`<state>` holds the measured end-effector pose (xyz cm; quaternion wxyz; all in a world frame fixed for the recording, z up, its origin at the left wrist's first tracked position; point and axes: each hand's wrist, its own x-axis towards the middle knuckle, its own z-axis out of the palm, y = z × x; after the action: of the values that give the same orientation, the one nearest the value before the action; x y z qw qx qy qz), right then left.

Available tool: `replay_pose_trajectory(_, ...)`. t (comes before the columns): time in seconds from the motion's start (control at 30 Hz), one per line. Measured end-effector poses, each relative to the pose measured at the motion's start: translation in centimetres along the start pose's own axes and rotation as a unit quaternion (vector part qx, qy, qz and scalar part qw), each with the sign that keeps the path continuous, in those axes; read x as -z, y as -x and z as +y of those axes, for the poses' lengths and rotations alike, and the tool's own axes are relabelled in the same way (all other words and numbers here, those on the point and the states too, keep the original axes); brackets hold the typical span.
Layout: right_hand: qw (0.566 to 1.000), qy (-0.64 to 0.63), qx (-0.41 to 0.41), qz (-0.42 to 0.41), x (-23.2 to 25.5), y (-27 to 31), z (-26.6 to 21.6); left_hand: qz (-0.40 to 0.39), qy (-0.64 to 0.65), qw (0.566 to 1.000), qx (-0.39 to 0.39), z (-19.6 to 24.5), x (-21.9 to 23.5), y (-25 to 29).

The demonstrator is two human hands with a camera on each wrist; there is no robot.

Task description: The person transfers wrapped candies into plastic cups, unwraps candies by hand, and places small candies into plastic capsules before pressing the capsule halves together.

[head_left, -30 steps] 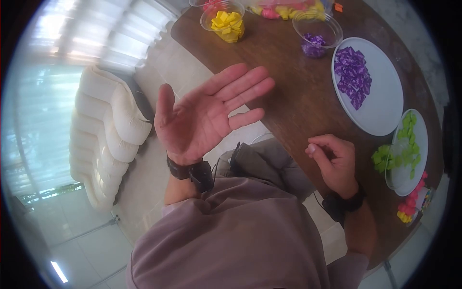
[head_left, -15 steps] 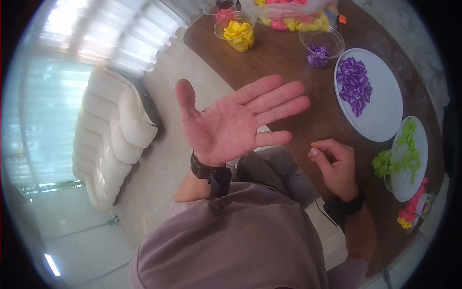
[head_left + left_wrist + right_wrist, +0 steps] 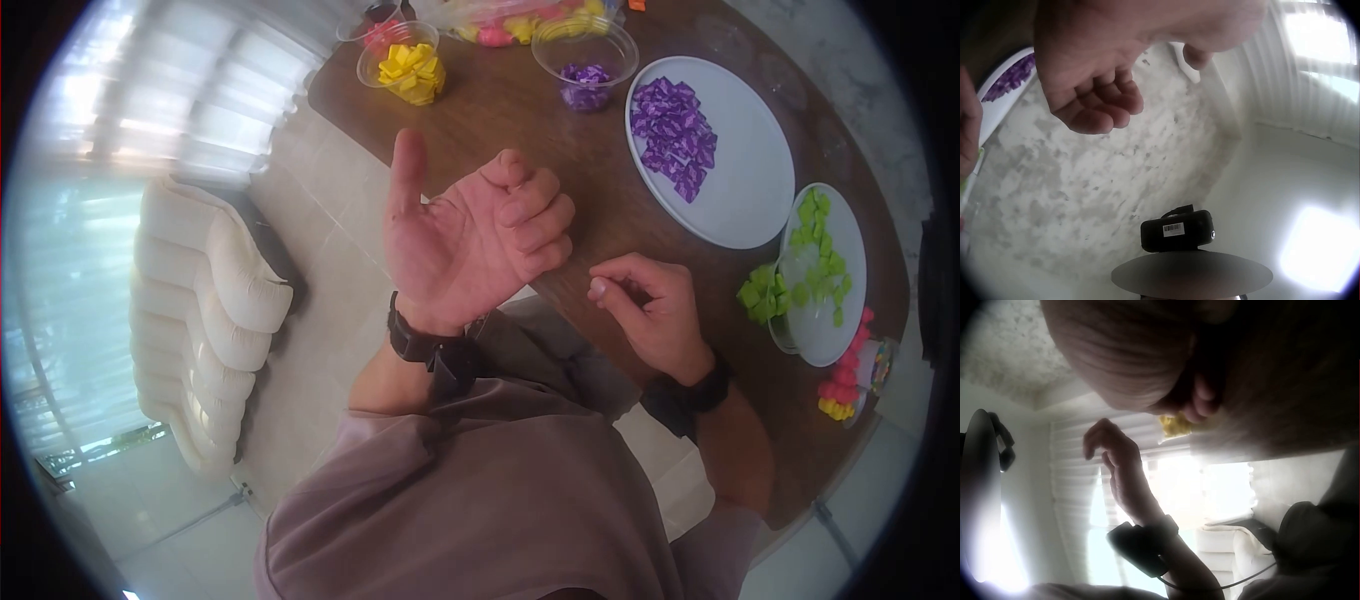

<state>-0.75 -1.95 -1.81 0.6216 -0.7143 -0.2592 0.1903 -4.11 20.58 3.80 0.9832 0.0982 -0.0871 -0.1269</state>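
Observation:
My left hand [image 3: 480, 225] is raised palm up in front of the table, its thumb stretched out and its fingers bent loosely toward the palm. Nothing lies in it. In the left wrist view the bent fingers of that hand [image 3: 1094, 94] hang with a gap to the palm. My right hand [image 3: 650, 305] rests at the table's near edge, loosely curled with the thumb near the index finger, and no object shows in it. Nearest to it are a white plate [image 3: 750, 190] with purple wrapped pieces [image 3: 675, 135] and a smaller plate [image 3: 845, 260] with green pieces [image 3: 820, 235].
Clear cups of yellow pieces [image 3: 412, 72] and purple pieces [image 3: 586, 85] stand along the table [image 3: 480, 120]. Behind them lies a plastic bag [image 3: 500, 22] of coloured things. A clear cup spills green pieces [image 3: 765, 293] beside the small plate. A cream cushioned seat [image 3: 205, 320] stands left.
My left hand's fingers have gone from stretched straight to bent toward the palm, with the thumb still out. My right hand keeps its pose while the head view shifts.

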Motion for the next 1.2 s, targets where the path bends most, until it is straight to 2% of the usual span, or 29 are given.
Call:
replay_pose_trajectory(0.3, 1.0, 0.008, 0.013, 0.012, -0.3, -0.6, -0.3, 0.0, 0.04, 0.999, 0.022, 0.2, 1.7, -2.2)
replay_pose_trajectory(0.47, 0.999, 0.024, 0.018, 0.015, 0.1, -0.6, -0.6, 0.001, 0.042, 0.997, 0.059, 0.9, 2.9, -3.6)
replay_pose_trajectory(0.6, 0.998, 0.036, 0.047, 0.01, 0.3, -0.7, -0.9, 0.005, 0.056, 0.995, 0.077, 1.1, 2.5, -4.7)
replay_pose_trajectory(0.67, 0.998, 0.046, 0.046, 0.011, 0.7, -0.9, -0.9, -0.004, 0.032, 0.993, 0.114, 0.9, 1.9, -5.1)
replay_pose_trajectory(0.73, 0.994, 0.086, 0.062, -0.024, 1.3, -0.8, -0.8, -0.051, 0.002, 0.978, 0.204, -0.8, 1.0, -4.2)
replay_pose_trajectory(0.8, 0.996, 0.079, 0.042, -0.021, 1.2, -0.8, -0.8, 0.03, -0.035, 0.936, 0.348, -2.4, -4.3, -4.4)
replay_pose_trajectory(0.83, 0.997, 0.065, 0.028, -0.027, 0.9, -0.8, -0.9, 0.034, -0.03, 0.936, 0.349, -3.2, -4.6, -3.7)
replay_pose_trajectory(0.97, 0.993, 0.101, 0.059, -0.03, 1.0, -1.0, -0.9, -0.086, 0.032, 0.941, 0.324, -5.8, -5.4, -0.3)
replay_pose_trajectory(1.07, 0.993, 0.098, 0.052, -0.038, 1.2, -0.9, -0.9, -0.178, 0.086, 0.931, 0.306, -6.5, -5.5, 0.8)
replay_pose_trajectory(1.2, 0.994, 0.089, 0.048, -0.036, 1.3, -0.7, -1.1, -0.19, 0.098, 0.905, 0.368, -4.7, -3.9, 0.3)
